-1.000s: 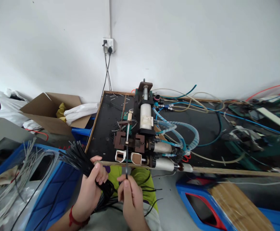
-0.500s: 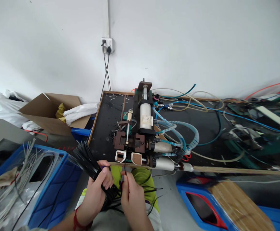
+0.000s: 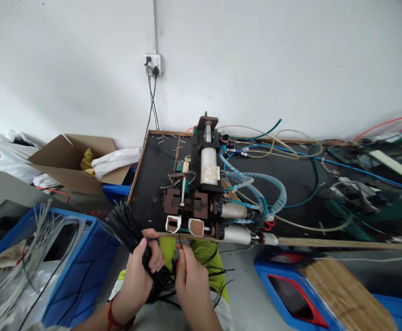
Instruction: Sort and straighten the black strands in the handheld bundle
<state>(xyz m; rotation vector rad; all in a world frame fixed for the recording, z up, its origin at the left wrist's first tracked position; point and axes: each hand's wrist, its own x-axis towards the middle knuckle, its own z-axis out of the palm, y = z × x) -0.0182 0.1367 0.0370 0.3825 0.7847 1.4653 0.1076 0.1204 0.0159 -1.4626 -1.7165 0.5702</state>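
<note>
My left hand (image 3: 141, 266) is wrapped round a thick bundle of black cables (image 3: 127, 227), whose ends fan out to the upper left. Fingers pinched, my right hand (image 3: 192, 278) grips a single black cable (image 3: 180, 240) that points up at the gap between two white-edged brown pads at the front of the machine. The pneumatic machine (image 3: 209, 168) stands on the black bench, with a white cylinder and brown metal jaws (image 3: 171, 201) above the pads. More black cable lengths lie over the lap below my hands. Whether the cable's tip touches the pads is hard to see.
A blue bin (image 3: 83, 271) on the left holds white wires and a dark phone-like object. Behind it stands an open cardboard box (image 3: 63, 170). Blue hoses (image 3: 277, 184) curve over the black bench (image 3: 146, 184). At lower right is a blue crate (image 3: 266, 280) with a wrapped brown pack.
My right hand has shifted very slightly, still pinching the cable. My left hand and the bundle have moved a little to the right. The machine looks the same.
</note>
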